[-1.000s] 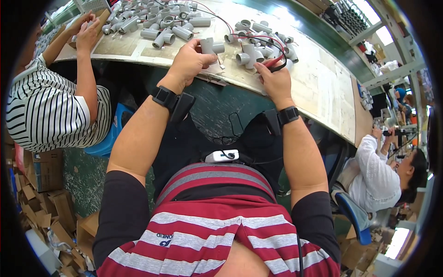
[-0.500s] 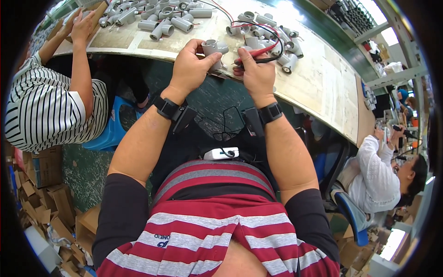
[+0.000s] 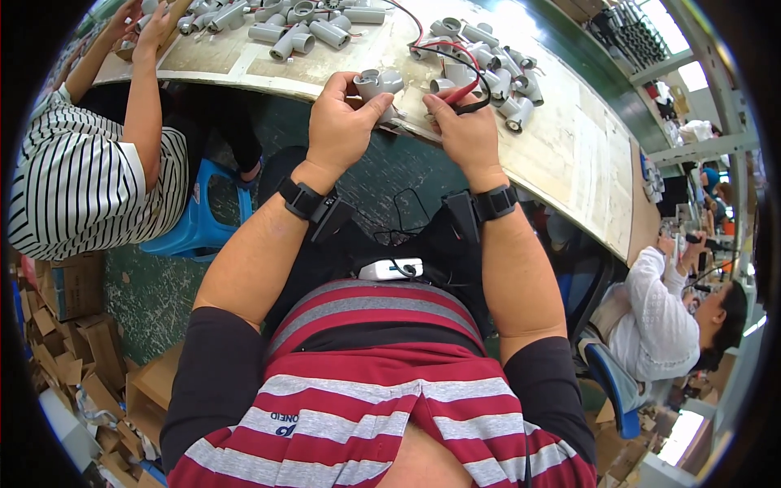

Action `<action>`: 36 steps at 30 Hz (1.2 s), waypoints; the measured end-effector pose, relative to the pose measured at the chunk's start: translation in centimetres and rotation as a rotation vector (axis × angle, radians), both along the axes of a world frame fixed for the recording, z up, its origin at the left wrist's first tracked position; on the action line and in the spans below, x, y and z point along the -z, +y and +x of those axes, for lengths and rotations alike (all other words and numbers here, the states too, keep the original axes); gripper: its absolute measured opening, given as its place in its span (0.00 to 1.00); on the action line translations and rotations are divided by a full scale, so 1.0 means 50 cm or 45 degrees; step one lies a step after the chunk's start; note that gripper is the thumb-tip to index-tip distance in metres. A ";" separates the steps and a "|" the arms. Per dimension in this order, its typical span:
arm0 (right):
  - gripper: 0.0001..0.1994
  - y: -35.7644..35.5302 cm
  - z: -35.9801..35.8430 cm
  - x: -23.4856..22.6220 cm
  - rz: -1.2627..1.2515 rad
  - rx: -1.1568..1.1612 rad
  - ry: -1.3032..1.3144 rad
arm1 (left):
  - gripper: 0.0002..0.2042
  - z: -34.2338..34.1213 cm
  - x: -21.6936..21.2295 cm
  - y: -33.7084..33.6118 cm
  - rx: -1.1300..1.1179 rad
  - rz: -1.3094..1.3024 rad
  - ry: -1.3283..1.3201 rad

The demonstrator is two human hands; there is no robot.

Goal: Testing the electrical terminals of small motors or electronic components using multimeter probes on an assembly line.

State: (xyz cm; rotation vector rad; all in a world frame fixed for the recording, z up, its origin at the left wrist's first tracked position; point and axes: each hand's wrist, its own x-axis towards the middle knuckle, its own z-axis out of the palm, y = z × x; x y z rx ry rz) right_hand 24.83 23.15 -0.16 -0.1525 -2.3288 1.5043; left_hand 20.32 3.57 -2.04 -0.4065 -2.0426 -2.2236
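My left hand (image 3: 340, 126) is closed around a grey T-shaped plastic housing (image 3: 379, 84) at the near edge of the table, with thumb and fingers on either side of it. Just to the right, my right hand (image 3: 470, 140) pinches a red test probe (image 3: 462, 93) and a black test probe (image 3: 473, 106). Their tips are hidden by the fingers and too small to make out. The leads loop up and back across the table. A small gap separates the two hands.
Grey housings (image 3: 329, 34) lie piled at the table's back left, more grey housings (image 3: 498, 73) beyond my right hand. The pale worktable (image 3: 582, 154) curves to the right. A person in stripes (image 3: 98, 187) works at left, another in white (image 3: 655, 317) at right. Cardboard boxes (image 3: 93, 350) fill the lower left.
My right hand has shifted slightly right and down, away from the housing, and its probes have turned. My left hand keeps hold of the grey housing in nearly the same place.
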 end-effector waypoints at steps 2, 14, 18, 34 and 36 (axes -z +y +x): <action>0.10 0.006 0.001 -0.002 0.070 0.031 -0.058 | 0.18 -0.001 0.002 -0.001 -0.004 -0.017 0.020; 0.09 0.004 0.018 -0.048 -0.139 -0.065 -0.346 | 0.18 -0.005 0.004 -0.002 0.004 -0.021 0.007; 0.08 0.005 0.025 -0.054 -0.126 -0.087 -0.379 | 0.17 -0.004 0.006 -0.001 -0.002 -0.026 0.017; 0.09 -0.002 -0.007 -0.019 -0.132 0.084 -0.309 | 0.17 -0.003 0.009 0.000 -0.007 -0.004 0.044; 0.09 -0.006 -0.006 -0.024 -0.092 0.110 -0.335 | 0.17 -0.002 0.010 -0.002 -0.011 0.009 0.044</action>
